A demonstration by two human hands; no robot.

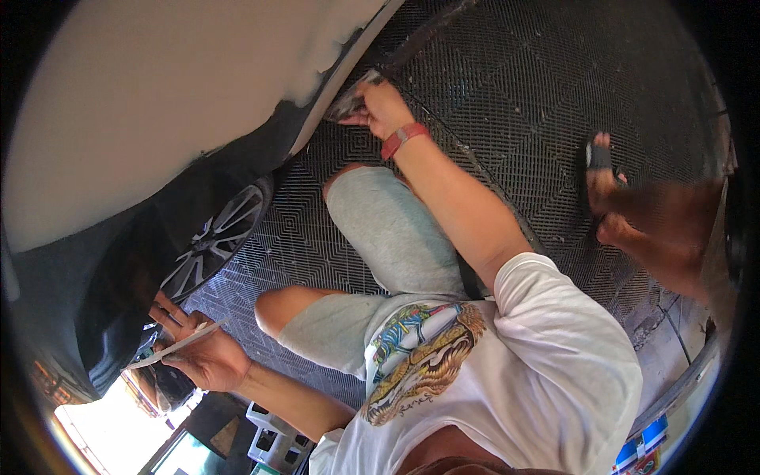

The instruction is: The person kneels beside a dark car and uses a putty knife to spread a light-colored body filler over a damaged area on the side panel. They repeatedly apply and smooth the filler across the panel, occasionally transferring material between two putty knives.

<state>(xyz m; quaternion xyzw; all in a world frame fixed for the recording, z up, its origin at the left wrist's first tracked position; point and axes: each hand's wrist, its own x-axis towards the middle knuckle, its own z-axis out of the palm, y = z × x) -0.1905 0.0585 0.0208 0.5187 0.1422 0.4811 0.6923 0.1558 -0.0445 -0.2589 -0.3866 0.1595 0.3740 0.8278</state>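
My right hand, with a red band on its wrist, reaches forward to the lower edge of a car's body panel. A grey, smudged flat piece is pinched in its fingers against that edge; I cannot make out its kind. The panel is matte beige with an uneven border against dark paint. At the lower left, beside the car's dark end, my left hand grips a thin, pale, flat strip between thumb and fingers. Some of its fingers stretch out past the strip.
A spoked car wheel sits between my hands, left of my bent knees. Black ribbed matting covers the floor. Another person's foot and leg are at the right. A grey-white slotted object stands at the bottom left.
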